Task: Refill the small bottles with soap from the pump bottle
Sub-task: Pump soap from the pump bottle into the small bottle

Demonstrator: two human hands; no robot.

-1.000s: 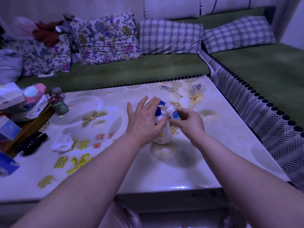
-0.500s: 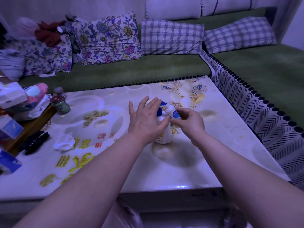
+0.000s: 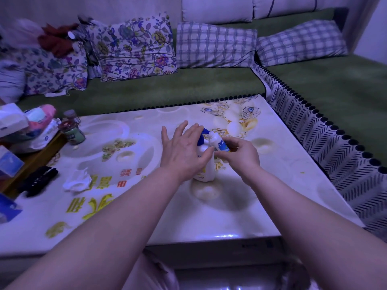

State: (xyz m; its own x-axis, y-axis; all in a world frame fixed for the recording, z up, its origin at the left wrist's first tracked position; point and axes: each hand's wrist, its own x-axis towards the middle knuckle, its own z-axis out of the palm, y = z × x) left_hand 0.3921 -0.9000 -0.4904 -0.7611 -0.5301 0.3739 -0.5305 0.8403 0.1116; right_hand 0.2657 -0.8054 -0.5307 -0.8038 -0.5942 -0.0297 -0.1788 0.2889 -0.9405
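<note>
A white pump bottle (image 3: 206,171) with a blue pump head (image 3: 202,136) stands in the middle of the patterned table (image 3: 146,204). My left hand (image 3: 184,150) lies flat over the pump head, fingers straight and spread. My right hand (image 3: 238,153) holds a small white bottle (image 3: 217,142) tilted, its mouth up against the pump's spout. Most of the pump bottle's body is hidden behind my left hand.
Two small capped jars (image 3: 72,130) stand at the table's left, beside tissue packs (image 3: 25,124) on a wooden tray. A crumpled tissue (image 3: 77,181) and a black object (image 3: 38,181) lie left of centre. A green sofa with cushions (image 3: 215,46) wraps the far and right sides.
Hands and bottles have hardly moved; my left hand stays on the pump head and my right keeps the small bottle at the spout.
</note>
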